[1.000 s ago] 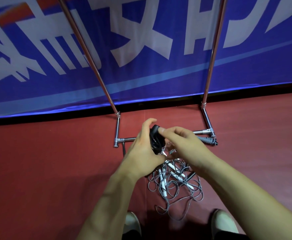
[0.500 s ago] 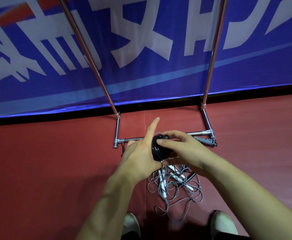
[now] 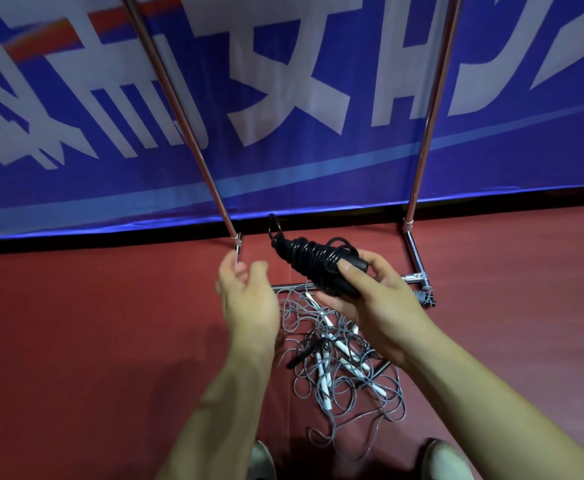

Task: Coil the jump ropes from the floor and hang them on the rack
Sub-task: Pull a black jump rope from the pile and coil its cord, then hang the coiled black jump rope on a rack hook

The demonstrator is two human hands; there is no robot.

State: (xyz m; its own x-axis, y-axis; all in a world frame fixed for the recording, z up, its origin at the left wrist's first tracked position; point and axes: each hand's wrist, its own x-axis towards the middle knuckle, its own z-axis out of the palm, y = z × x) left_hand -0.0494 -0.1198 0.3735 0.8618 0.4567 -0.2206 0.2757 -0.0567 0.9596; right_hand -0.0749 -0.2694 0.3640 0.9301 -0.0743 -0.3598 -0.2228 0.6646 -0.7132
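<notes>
Head view, right hand [image 3: 377, 306]: fingers wrapped round the coiled black jump rope [image 3: 313, 259], held above the floor [image 3: 75, 341].
Left hand [image 3: 249, 303]: fingers loose, holding nothing, just beside the coil.
Grey ropes [image 3: 339, 362]: tangled on the floor beneath both hands, white handles showing.
Rack [image 3: 420, 161]: metal posts before a blue banner [image 3: 318, 174].

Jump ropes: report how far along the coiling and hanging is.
Done: one black rope is wound into a tight bundle. In hand: the right hand grips that bundle; the left hand is open beside it. Left: the bundle is not yet on the rack, and a tangle of grey ropes lies uncoiled on the floor.
</notes>
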